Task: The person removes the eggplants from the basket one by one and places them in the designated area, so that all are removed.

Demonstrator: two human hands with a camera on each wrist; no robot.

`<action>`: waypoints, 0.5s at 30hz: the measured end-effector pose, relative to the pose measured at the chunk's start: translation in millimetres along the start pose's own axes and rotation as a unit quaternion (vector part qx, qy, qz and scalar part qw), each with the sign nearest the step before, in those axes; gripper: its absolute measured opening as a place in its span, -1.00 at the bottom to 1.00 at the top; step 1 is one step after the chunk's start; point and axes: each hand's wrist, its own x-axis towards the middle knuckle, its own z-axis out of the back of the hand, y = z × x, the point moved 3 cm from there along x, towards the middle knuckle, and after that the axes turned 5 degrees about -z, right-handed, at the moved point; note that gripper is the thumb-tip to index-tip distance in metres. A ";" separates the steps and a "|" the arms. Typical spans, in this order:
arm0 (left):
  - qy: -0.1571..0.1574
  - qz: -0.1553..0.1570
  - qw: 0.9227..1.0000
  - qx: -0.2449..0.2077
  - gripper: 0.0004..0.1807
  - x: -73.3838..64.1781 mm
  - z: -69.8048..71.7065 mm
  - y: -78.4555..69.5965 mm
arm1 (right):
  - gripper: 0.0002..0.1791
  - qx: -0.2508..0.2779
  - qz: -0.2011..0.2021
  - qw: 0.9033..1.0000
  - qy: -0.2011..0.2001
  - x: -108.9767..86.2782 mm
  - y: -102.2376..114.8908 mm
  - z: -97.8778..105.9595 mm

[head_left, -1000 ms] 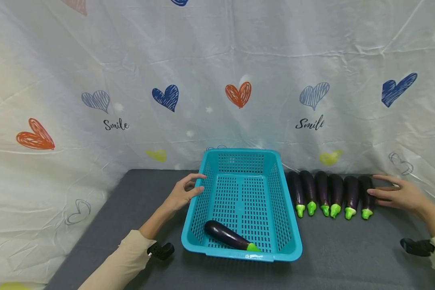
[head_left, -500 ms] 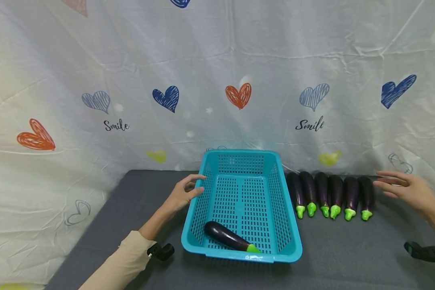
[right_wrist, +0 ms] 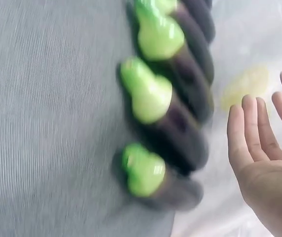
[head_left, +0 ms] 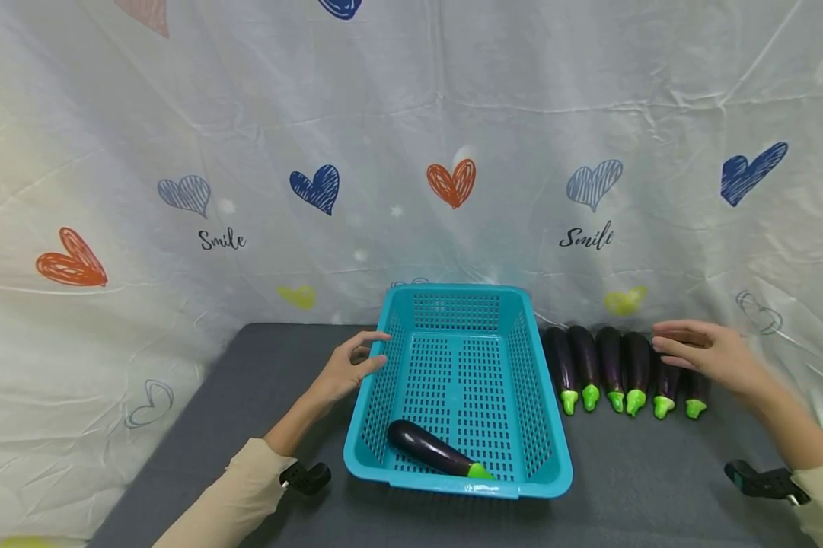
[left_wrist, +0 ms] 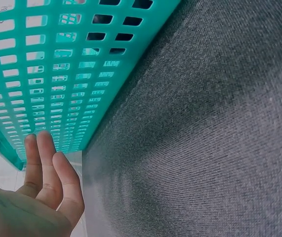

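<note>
My left hand (head_left: 342,371) is at the left rim of the turquoise basket (head_left: 558,464), thumb and forefinger tips over the rim. In the left wrist view its other fingers (left_wrist: 47,168) extend along the outside of the perforated wall. One dark purple eggplant (head_left: 430,447) with a green stem lies slanted inside the basket at the near end. My right hand (head_left: 716,356) hovers with nothing in it over the right end of a row of eggplants (head_left: 611,365), partly hiding the last two. In the right wrist view the fingers are extended, apart from the blurred eggplants (right_wrist: 180,140).
The basket stands on a dark grey cloth-covered table (head_left: 630,487), with the eggplant row close to its right side. Behind the table's far edge hangs a pale curtain (head_left: 411,122) printed with hearts. Black wrist devices (head_left: 307,478) are worn on both arms.
My right hand drew slightly right, away from the last eggplant in the row, then moved left over the row's right end. My left hand, the basket and the eggplants stay in place.
</note>
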 end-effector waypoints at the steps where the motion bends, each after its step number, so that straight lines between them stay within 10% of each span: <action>1: 0.000 0.000 1.000 0.000 -0.55 -0.4 -0.2 -0.2 | -0.67 0.000 0.003 1.000 0.004 0.7 3.3 -4.5; 15: -0.003 0.012 1.000 0.003 -0.53 -2.0 0.1 -2.1 | -0.56 0.052 0.042 0.995 0.075 10.2 60.1 -63.5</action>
